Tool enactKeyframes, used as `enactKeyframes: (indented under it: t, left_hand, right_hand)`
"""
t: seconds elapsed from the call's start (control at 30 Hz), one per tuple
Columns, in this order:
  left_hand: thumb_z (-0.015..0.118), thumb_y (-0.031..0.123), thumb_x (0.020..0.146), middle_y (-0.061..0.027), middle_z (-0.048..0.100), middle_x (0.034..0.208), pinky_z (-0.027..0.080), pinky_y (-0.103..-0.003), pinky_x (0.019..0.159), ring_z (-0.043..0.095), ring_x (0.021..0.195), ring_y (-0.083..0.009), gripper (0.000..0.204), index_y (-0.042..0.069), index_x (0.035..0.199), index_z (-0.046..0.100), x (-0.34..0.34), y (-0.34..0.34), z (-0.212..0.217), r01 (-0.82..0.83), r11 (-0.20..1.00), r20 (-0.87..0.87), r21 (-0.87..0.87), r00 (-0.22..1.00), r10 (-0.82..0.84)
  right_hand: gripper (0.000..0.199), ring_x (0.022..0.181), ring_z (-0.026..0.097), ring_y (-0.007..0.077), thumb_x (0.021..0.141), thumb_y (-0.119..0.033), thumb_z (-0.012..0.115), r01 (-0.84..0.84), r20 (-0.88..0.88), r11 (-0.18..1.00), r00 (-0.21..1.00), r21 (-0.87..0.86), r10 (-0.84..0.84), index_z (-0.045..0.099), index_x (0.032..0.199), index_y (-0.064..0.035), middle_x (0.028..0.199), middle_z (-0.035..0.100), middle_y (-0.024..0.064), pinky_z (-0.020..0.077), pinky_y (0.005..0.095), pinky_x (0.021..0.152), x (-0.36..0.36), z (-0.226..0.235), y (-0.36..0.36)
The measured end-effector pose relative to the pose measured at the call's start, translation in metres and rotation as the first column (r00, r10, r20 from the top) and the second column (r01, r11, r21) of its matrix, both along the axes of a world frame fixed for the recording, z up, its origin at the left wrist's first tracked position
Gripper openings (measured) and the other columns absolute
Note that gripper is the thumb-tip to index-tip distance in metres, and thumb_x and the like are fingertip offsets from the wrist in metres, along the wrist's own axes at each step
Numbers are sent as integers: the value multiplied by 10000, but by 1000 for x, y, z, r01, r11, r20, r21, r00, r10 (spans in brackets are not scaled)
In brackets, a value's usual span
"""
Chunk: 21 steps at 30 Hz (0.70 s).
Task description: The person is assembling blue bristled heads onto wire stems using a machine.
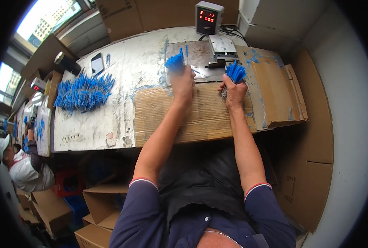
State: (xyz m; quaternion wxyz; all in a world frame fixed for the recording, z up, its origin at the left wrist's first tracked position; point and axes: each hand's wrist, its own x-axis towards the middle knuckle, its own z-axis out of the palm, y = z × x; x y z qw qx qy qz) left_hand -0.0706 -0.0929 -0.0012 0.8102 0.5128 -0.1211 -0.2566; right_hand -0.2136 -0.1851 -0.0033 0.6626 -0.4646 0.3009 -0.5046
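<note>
My left hand (182,86), slightly blurred, is closed around a bundle of short blue wires (175,62) that fan out above the fingers. A little to its right, my right hand (235,94) grips a second bundle of blue wires (236,72), with thin greyish ends showing below the fist. Both hands are above the far part of a flat cardboard sheet (159,120). Just beyond the right bundle stands a small metal machine (223,46) on a scuffed metal plate (177,48). A single blue wire (186,53) shows upright beside the left bundle.
A large heap of blue wires (84,93) lies on the white worktable (122,82) at left, near a phone (97,65) and a dark cylinder (67,63). Behind the machine is a box with a red display (208,18). A cardboard box (279,91) stands at right. Another person (26,165) sits far left.
</note>
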Motion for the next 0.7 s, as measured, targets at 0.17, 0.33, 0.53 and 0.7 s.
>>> enactKeyframes:
  t: [0.17, 0.33, 0.53, 0.7]
  left_hand:
    - [660, 157, 996, -24, 630, 738, 380, -234, 479, 487, 528, -80, 107, 72, 931, 651, -10, 125, 20, -212, 977, 2, -29, 977, 213]
    - [640, 150, 1011, -17, 610, 720, 389, -226, 472, 485, 533, -66, 125, 67, 917, 646, 11, 293, 21, -625, 779, 155, 52, 776, 612]
    - [610, 179, 1017, 7, 576, 649, 334, -232, 451, 453, 492, -56, 271, 60, 774, 617, 39, 473, 1, -947, 313, 388, 68, 314, 867]
    - [670, 238, 956, -33, 689, 723, 483, -339, 705, 629, 680, -164, 297, 28, 747, 683, 111, 623, -50, -924, -39, 582, 381, 207, 786]
  right_hand:
    - [112, 562, 619, 174, 876, -62, 727, -12, 4, 1000, 1000, 4, 12, 636, 844, -6, 690, 632, 79, 548, 314, 492, -10, 0, -9]
    - [111, 615, 629, 215, 887, -43, 688, -122, 75, 992, 990, 34, 119, 651, 945, 46, 744, 646, 111, 556, 360, 548, -15, -2, -11]
    - [86, 656, 628, 210, 899, -3, 696, -121, 24, 992, 992, 28, 121, 661, 962, 43, 798, 661, 113, 547, 362, 586, -21, -10, -16]
    - [82, 622, 659, 198, 886, -5, 729, -125, 2, 991, 992, -40, 125, 669, 925, 33, 785, 682, 111, 600, 329, 573, -13, -19, -13]
